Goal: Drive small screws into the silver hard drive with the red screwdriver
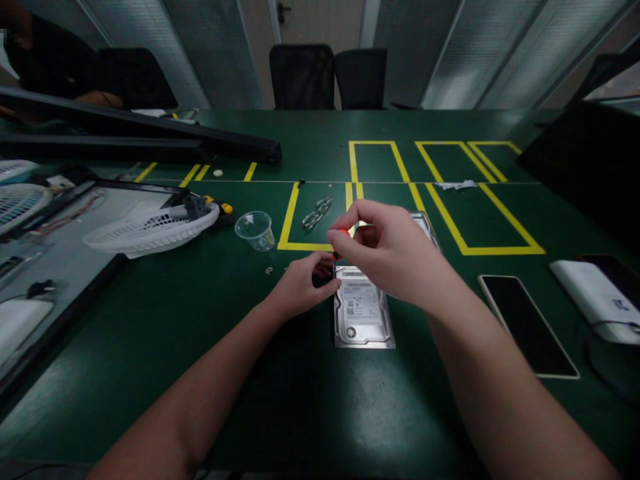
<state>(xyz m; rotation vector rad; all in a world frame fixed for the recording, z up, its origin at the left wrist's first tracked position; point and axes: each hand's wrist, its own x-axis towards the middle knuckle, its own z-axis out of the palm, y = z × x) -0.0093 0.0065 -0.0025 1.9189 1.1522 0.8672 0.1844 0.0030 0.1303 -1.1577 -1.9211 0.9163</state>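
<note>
A silver hard drive (364, 317) lies label up on the green table. My left hand (303, 288) grips its upper left edge, thumb on the near side and the other fingers curled and partly hidden. In a closed pinch, my right hand (395, 250) holds a small screwdriver (341, 233) with a red-orange handle. The screwdriver stands roughly upright over the drive's upper left corner; whether its tip sits in a screw cannot be made out. Tiny screws (269, 271) lie left of my left hand. Behind my right wrist, another silver drive (426, 227) is partly hidden.
A clear plastic cup (256, 230) and shiny metal pieces (318, 212) stand beyond my left hand. A phone (527, 323) and white box (595, 300) lie right. On the left are a white fan grille (153, 230), a panel and black bars (150, 133). A person sits far left.
</note>
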